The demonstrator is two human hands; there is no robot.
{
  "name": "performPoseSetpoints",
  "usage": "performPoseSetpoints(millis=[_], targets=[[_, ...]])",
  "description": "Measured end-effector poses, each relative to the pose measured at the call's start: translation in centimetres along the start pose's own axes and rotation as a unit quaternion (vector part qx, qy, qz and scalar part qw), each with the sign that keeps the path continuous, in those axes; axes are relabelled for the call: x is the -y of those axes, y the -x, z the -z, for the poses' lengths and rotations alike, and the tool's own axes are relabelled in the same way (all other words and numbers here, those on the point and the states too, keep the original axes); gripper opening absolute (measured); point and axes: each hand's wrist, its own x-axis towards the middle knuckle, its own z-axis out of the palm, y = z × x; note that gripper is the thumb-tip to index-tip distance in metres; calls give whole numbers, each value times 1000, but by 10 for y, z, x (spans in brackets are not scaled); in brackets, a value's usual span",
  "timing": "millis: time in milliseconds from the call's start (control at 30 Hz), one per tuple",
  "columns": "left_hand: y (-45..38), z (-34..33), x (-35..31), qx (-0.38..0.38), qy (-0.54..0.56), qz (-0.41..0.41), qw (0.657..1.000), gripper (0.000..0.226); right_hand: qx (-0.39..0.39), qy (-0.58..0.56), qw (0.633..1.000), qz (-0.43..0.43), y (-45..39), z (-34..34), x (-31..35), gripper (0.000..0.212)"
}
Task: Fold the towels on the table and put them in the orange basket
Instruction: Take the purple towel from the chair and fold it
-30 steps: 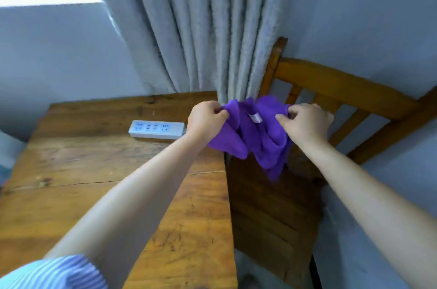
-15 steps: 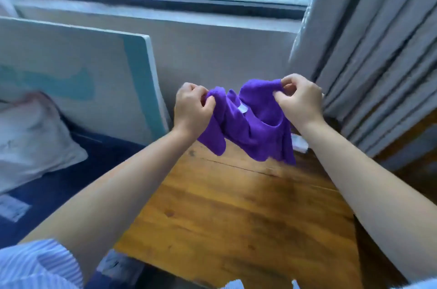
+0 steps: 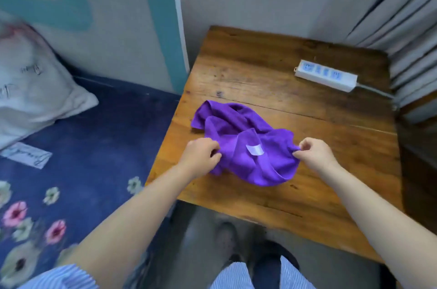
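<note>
towel point(image 3: 246, 144), purple, lies crumpled on the table point(image 3: 295, 109), toward its left edge and nearer the front edge than the back. one bunched end trails off toward the left edge, the wider end sits between the two hands. small white tag point(image 3: 255, 149) shows on top of the wider end.

left hand point(image 3: 201, 156) grasps the towel's left side, fingers curled in with cloth pinched under the fingertips. right hand point(image 3: 314, 154) pinches the towel's right corner between thumb and forefinger, the other fingers loosely curled. both hands low, at the cloth; cannot tell if they touch the wood.

power strip point(image 3: 326, 75), white, lies at the table's back right corner, well apart from the towel, its cord running off the right edge toward the curtain point(image 3: 406, 28).

bed point(image 3: 82, 147) with dark blue flowered cover sits just beside the table's left edge, a white pillow point(image 3: 30, 90) on it. striped sleeve point(image 3: 61, 277) shows at the bottom of the view. basket not in view.
</note>
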Motion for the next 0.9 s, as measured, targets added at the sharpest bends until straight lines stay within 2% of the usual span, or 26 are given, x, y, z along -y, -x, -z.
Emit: performPoseSetpoints(millis=[133, 200, 267, 300, 400, 467, 500, 667, 800, 867, 900], targets=[[17, -47, 3, 174, -51, -30, 983, 21, 86, 80, 989, -94, 3, -21, -50, 33], [19, -58, 3, 243, -82, -27, 966, 23, 123, 99, 979, -132, 5, -28, -62, 29], [15, -64, 5, 269, -76, 5, 960, 33, 142, 109, 973, -144, 2, -32, -67, 17], [13, -64, 5, 257, -56, 28, 964, 38, 140, 107, 974, -141, 2, -34, -66, 9], [-7, -66, 8, 123, 11, 106, 987, 40, 88, 50, 988, -120, -10, -39, -63, 33], [-23, -69, 15, 28, 42, 169, 984, 33, 46, 25, 993, -104, -18, -40, -56, 35], [-33, -71, 18, 4, 48, 196, 979, 32, 34, 27, 994, -97, -24, -42, -55, 36], [-67, -79, 24, -18, 63, 261, 963, 36, 1, 23, 994, -103, -41, -52, -48, 39], [-88, -80, 18, -23, 207, 313, 927, 36, 15, 47, 991, -128, -45, -59, -42, 32], [-92, -81, 16, -35, 292, 341, 893, 26, 23, 59, 990, -129, -45, -62, -43, 17], [-92, -80, 15, -35, 316, 350, 881, 29, 31, 70, 989, -125, -43, -63, -43, 8]])
